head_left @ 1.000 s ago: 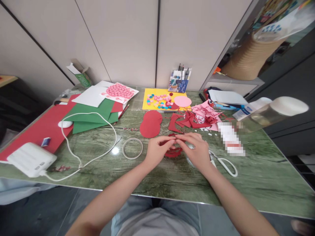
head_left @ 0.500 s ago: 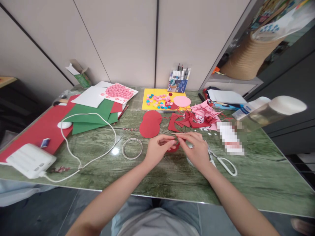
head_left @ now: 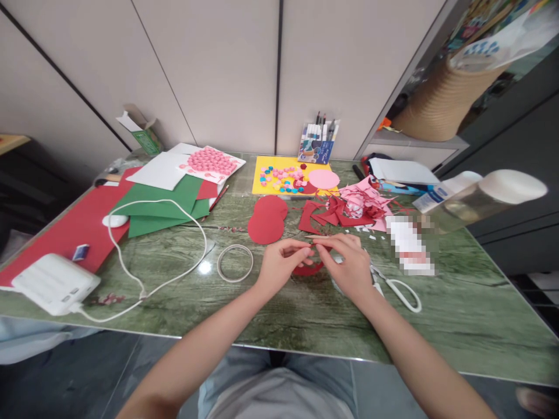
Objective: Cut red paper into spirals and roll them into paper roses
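Note:
My left hand (head_left: 283, 262) and my right hand (head_left: 345, 262) meet over the table, fingertips pinched close together on a piece of red paper (head_left: 308, 270). A curved band of it hangs below the fingers; its upper part is hidden by them. A thin pale pointed stick (head_left: 316, 237) shows along the right fingertips. Just beyond the left hand lie red paper circles (head_left: 265, 224), overlapping. White-handled scissors (head_left: 399, 294) rest to the right of my right hand, their blades partly covered. Left of my left hand is a roll of tape (head_left: 234, 263).
Red and pink paper scraps (head_left: 362, 203) are heaped behind the right hand. A yellow sheet (head_left: 257, 185) carries small coloured paper rolls. Green paper (head_left: 161, 201), a white cable (head_left: 205, 244) and a white power bank (head_left: 55, 285) lie left. A clear jar (head_left: 469, 201) stands right.
The red paper's band now hangs wider and more to the left beneath the fingers. Both hands stay almost where they were, still pinching.

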`<state>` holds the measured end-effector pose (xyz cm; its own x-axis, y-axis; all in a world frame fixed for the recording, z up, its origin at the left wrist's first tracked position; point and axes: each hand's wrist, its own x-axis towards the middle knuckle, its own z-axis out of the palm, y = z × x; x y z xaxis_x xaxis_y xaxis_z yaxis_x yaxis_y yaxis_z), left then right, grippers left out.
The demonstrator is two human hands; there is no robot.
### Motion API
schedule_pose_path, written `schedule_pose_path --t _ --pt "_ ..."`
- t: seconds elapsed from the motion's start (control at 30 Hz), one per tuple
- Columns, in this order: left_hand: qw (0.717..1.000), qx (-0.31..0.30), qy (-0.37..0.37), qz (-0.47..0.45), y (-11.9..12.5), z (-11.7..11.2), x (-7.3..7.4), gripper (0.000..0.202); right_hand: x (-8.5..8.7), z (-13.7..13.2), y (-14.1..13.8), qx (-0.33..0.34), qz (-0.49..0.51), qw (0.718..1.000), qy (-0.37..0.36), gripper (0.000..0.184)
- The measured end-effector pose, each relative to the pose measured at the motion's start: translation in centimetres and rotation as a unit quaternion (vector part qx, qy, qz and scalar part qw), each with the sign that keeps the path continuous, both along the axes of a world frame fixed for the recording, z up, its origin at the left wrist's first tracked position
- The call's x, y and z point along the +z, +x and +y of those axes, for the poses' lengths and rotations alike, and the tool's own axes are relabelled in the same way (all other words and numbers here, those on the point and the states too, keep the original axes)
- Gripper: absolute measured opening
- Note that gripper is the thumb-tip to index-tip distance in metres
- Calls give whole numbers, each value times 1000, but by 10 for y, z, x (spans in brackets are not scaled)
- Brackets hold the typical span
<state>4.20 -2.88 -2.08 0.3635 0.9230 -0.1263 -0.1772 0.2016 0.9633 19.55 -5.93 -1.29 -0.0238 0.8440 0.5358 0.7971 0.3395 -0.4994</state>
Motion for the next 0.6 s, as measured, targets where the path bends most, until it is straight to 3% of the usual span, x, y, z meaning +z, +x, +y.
schedule_pose_path --t 0.6 --pt "1000 -1 7 7 -3 1 -1 25 2 0 3 16 48 998 -33 12"
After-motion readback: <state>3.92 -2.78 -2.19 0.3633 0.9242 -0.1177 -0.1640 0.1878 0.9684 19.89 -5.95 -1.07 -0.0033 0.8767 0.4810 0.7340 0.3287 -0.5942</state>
